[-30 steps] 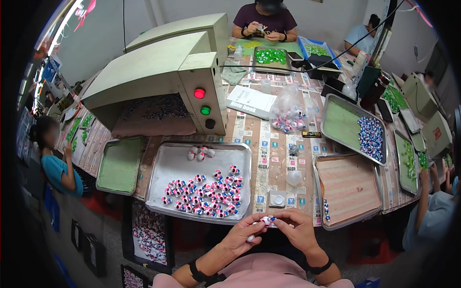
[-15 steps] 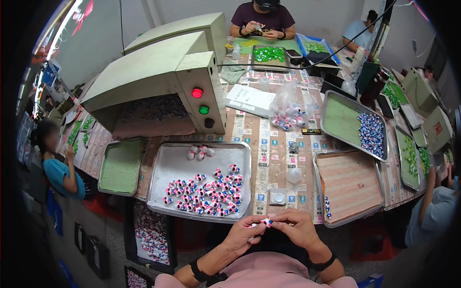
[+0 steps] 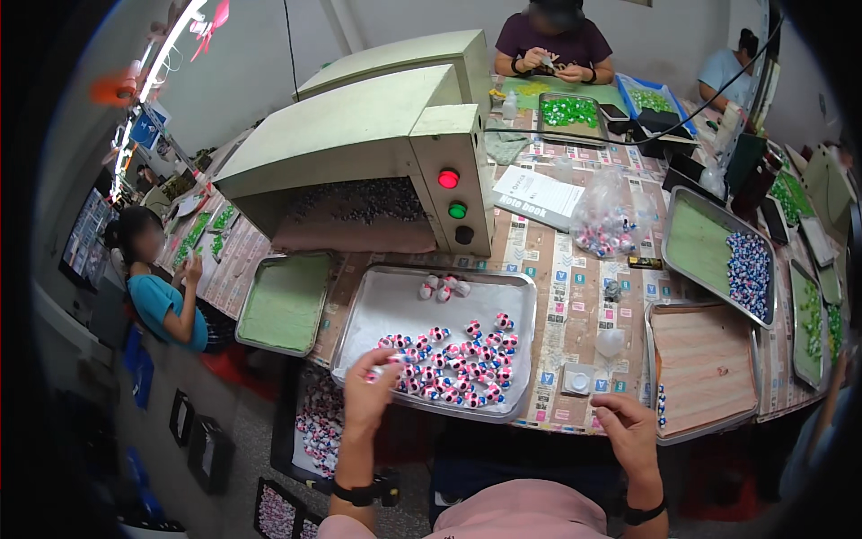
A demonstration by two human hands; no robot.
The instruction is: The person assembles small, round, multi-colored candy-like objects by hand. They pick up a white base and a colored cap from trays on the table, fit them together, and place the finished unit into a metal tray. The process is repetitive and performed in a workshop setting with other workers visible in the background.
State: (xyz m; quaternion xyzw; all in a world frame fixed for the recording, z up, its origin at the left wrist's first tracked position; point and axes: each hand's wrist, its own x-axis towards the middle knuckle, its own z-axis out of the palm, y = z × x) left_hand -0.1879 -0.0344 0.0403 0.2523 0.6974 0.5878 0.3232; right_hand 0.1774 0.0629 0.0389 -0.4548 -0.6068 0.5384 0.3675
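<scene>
My left hand (image 3: 368, 393) reaches over the near left edge of a metal tray (image 3: 355, 310) lined with white paper. Its thumb and fingers close round a small painted figure (image 3: 395, 357) in white, pink and blue, partly hidden by the fingers. Many like figures (image 3: 462, 368) crowd the tray's near half, and a few whiter ones (image 3: 443, 287) lie by its far edge. My right hand (image 3: 628, 429) hovers at the table's near edge, its thumb and fingertips pinched together. Whatever they hold is too small to make out. Close by sits a small white square holder (image 3: 577, 379).
A large cream machine (image 3: 341, 135) with red and green lights stands behind the tray. Green-lined trays (image 3: 283, 305) flank it. To the right are a pink-lined tray (image 3: 705, 368) and a plastic bag of figures (image 3: 611, 220). Another person (image 3: 557, 49) works opposite.
My hands have parted from where they worked together on a figure. The left moved left over the tray, while the right stays near the table edge. The whole view has shifted.
</scene>
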